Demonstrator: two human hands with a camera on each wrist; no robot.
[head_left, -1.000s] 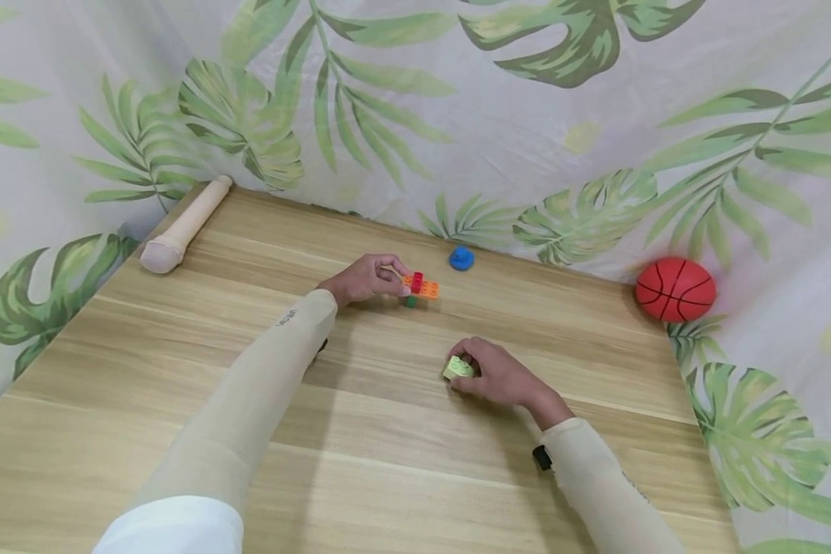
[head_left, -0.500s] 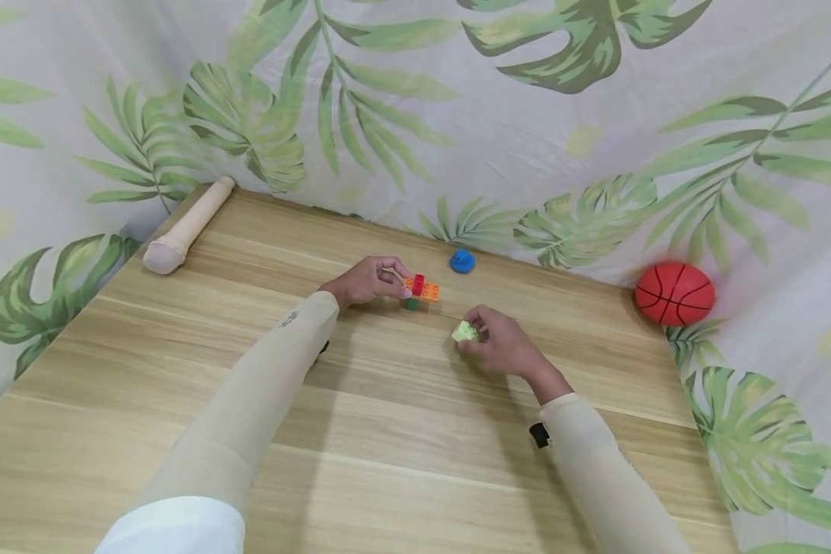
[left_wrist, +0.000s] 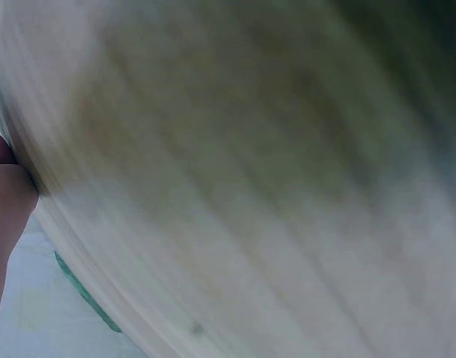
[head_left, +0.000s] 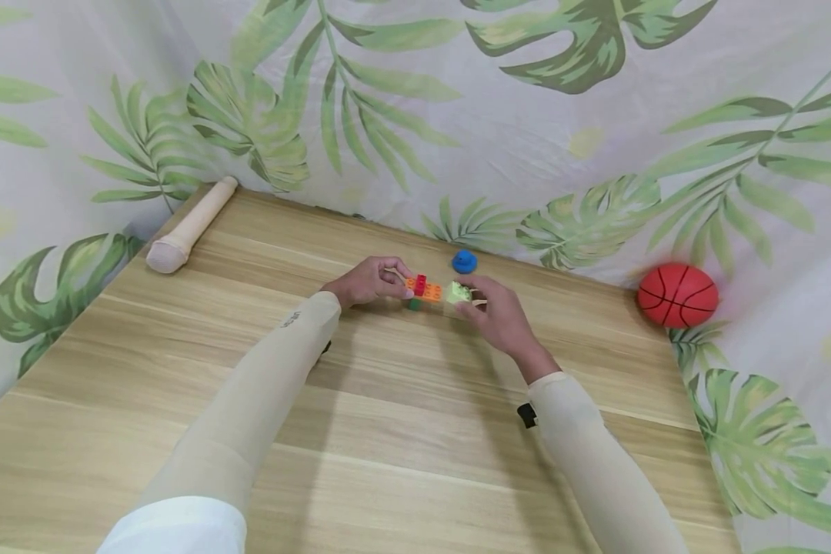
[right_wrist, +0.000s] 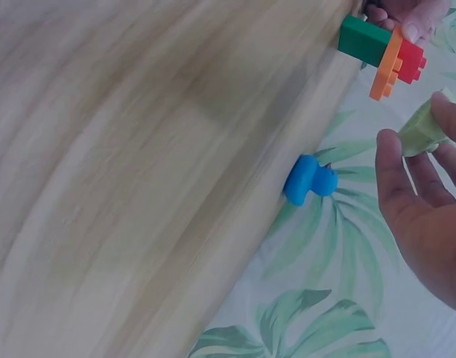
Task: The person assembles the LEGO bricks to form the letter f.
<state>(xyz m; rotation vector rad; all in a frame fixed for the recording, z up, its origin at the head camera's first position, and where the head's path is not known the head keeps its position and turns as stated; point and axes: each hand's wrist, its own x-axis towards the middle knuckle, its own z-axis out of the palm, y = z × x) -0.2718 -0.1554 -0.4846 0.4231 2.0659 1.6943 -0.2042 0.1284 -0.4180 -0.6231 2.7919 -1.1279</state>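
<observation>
My left hand (head_left: 372, 282) holds a small stack of toy building bricks by its left end. In the stack a red brick (head_left: 420, 285) sits across an orange plate (head_left: 432, 293), over a green brick (right_wrist: 363, 39) that stands on the table. Thumb and fingers of my right hand (head_left: 504, 314) pinch a pale green brick (head_left: 458, 292), studs up, just right of the orange plate's end. The right wrist view shows this brick (right_wrist: 422, 134) apart from the stack and raised off the table. In the left wrist view only part of a hand (left_wrist: 8, 205) shows at the left edge.
A blue toy duck (head_left: 465, 261) stands behind the hands near the table's back edge. A pale microphone-shaped object (head_left: 192, 225) lies at the far left corner. The red basketball (head_left: 678, 295) sits at the right edge. Leaf-print cloth (head_left: 402, 92) hangs behind the wooden table (head_left: 374, 454).
My right hand has carried the pale green brick away from me, up beside the orange plate. The left hand and the stack have stayed in place.
</observation>
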